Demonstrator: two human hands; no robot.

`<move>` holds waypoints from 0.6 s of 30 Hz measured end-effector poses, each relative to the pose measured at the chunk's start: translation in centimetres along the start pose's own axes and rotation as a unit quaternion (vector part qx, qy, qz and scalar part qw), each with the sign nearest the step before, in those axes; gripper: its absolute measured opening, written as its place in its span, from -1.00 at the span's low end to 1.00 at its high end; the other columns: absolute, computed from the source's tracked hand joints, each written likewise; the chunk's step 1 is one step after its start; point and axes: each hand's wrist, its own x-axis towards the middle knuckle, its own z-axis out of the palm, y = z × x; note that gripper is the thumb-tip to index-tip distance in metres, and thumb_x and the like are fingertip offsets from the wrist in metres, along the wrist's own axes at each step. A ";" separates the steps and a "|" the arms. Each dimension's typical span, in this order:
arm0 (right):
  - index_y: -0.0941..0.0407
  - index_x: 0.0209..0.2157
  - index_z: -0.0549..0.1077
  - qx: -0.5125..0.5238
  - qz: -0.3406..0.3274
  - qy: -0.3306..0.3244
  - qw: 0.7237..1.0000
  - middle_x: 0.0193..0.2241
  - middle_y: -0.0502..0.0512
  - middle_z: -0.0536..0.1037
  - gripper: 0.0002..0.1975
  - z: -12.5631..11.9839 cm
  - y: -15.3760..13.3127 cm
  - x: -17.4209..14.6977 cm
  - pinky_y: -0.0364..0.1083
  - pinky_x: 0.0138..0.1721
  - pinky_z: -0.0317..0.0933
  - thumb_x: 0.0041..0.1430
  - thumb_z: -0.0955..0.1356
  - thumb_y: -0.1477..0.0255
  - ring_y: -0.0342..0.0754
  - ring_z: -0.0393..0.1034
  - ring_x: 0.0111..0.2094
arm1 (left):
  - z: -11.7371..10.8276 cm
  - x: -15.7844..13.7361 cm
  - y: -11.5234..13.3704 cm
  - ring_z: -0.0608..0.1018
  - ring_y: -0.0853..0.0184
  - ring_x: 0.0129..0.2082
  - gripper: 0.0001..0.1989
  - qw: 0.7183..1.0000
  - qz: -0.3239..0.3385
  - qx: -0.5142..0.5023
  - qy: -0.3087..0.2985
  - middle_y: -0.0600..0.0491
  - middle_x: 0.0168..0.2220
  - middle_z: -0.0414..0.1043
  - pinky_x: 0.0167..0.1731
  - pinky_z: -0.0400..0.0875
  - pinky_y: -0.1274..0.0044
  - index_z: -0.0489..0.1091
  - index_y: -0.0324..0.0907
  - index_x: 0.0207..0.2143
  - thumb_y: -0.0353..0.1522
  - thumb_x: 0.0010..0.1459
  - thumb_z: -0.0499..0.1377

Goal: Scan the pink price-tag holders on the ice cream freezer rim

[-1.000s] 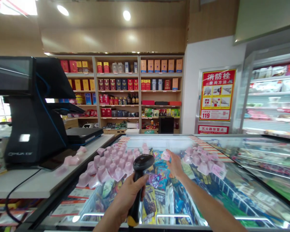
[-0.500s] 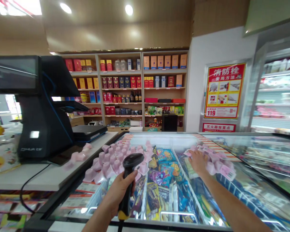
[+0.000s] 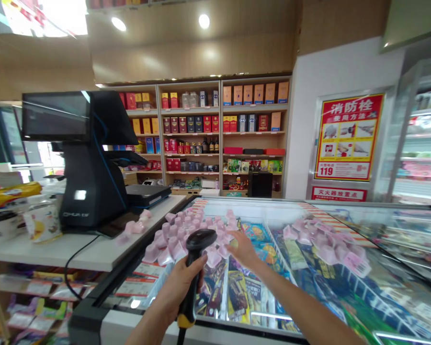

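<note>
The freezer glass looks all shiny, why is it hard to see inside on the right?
In the head view, the freezer lid mirrors the bright shelves at the right, hiding the goods below. Ceiling lamps blow out white. Picture edges bend and smear. The left hand and scanner look sharp.

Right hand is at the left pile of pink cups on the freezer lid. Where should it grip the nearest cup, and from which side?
Probably by the narrow raised base, pinched from above. The pink cups mostly sit upside down on the glass lid, wide rims down and packed together, so the sides are crowded. The right hand hovers over the pile's near edge, while the left hand holds the scanner.
</note>
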 end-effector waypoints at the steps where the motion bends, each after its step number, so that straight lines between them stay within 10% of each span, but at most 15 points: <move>1: 0.13 -0.21 0.37 0.026 -0.001 -0.013 1.000 -0.22 0.12 0.44 -0.66 0.8 -0.8 0.1 -0.06 -0.11 0.07 -0.08 0.25 0.35 -0.03 0.26 -0.16 | 0.0 -0.2 0.0 0.26 0.53 -0.73 -0.68 1.000 0.004 0.002 -0.004 0.19 -0.72 0.23 -0.67 0.15 0.65 0.19 -0.21 -0.61 -0.15 -0.20 0.17; 7: 0.14 -0.38 0.42 0.222 0.172 0.061 0.958 -0.41 0.07 0.50 -0.76 0.3 1.5 0.4 -0.11 -0.31 0.18 -0.11 0.21 0.41 -0.07 0.35 -0.37 | 1.1 -0.7 -0.1 0.23 0.52 -0.75 -0.66 0.999 0.004 0.033 -0.039 0.21 -0.77 0.17 -0.69 0.12 0.64 0.17 -0.21 -0.61 -0.12 -0.16 0.13; 13: 0.15 -0.56 0.34 0.590 0.350 0.183 0.705 -0.67 -0.06 0.44 -0.92 -4.0 6.0 0.8 -0.19 -0.53 0.20 -0.17 0.26 0.43 -0.18 0.32 -0.60 | 3.8 -0.1 -0.4 0.24 0.53 -0.75 -0.69 0.996 0.011 0.030 -0.082 0.22 -0.76 0.19 -0.68 0.12 0.65 0.16 -0.19 -0.59 -0.15 -0.15 0.14; 18: 0.16 -0.59 0.33 0.681 0.336 0.215 0.614 -0.71 -0.05 0.45 -1.00 -5.0 6.8 0.9 -0.23 -0.56 0.20 -0.18 0.29 0.53 -0.21 0.31 -0.63 | 5.5 0.5 -0.7 0.22 0.54 -0.77 -0.68 0.992 0.009 0.027 -0.124 0.23 -0.76 0.18 -0.70 0.10 0.65 0.16 -0.19 -0.57 -0.14 -0.15 0.15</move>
